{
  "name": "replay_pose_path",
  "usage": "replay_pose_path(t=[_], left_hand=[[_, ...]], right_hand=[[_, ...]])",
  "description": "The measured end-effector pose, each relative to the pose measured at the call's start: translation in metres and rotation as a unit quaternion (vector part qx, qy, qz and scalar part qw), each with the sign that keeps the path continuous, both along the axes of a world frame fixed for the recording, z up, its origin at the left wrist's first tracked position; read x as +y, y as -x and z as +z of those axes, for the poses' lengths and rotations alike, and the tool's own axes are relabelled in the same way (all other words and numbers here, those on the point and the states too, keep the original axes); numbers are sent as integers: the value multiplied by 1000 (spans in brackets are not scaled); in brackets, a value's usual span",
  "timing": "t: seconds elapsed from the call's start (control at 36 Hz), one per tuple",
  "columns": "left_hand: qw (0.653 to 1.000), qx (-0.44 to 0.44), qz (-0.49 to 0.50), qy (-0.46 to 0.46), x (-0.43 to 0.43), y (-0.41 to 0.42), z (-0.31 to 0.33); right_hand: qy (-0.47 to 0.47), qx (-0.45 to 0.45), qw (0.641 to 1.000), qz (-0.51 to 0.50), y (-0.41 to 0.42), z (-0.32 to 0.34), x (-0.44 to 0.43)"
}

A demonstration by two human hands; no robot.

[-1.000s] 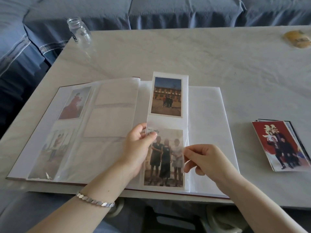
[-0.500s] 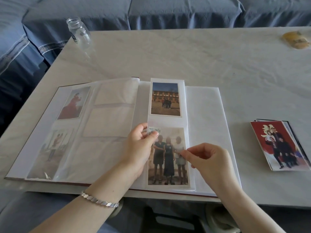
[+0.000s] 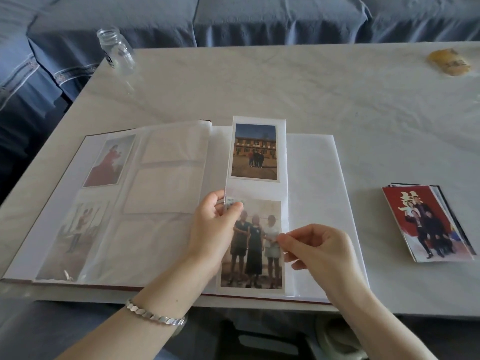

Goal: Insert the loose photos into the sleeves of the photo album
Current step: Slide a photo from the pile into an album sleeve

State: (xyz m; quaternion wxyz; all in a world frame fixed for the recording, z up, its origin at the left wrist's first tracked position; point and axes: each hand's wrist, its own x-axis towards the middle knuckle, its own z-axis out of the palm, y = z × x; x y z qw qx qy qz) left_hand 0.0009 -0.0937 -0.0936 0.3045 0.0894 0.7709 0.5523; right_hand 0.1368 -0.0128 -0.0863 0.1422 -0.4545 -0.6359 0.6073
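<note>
Head view shows the photo album lying open on the pale marble table. The left hand pinches the upper left corner of a narrow sleeve page between thumb and fingers. The right hand pinches with thumb and forefinger the right edge of the photo of three people, which sits in the lower sleeve; whether it is fully inside is hard to tell. The upper sleeve holds a building photo. The stack of loose photos lies on the table, right of the album and apart from it.
</note>
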Motion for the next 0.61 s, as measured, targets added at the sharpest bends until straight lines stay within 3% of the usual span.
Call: replay_pose_path(t=[0.11, 0.22, 0.39, 0.44, 0.53, 0.61], left_hand=[[1000, -14, 10, -16, 0, 3, -3], [1000, -8, 5, -8, 3, 6, -3], [997, 46, -53, 32, 15, 18, 1], [991, 83, -80, 72, 19, 19, 1], [975, 138, -124, 126, 25, 18, 5], [959, 178, -151, 160, 30, 14, 12]], right_hand=[[90, 23, 995, -19, 0, 2, 4], [69, 15, 997, -5, 1, 0, 5], [-71, -60, 995, 32, -8, -3, 16], [-160, -76, 984, 7, -19, -1, 31], [-311, -169, 935, -34, -43, 0, 66], [-363, -311, 878, -31, -65, -5, 101]])
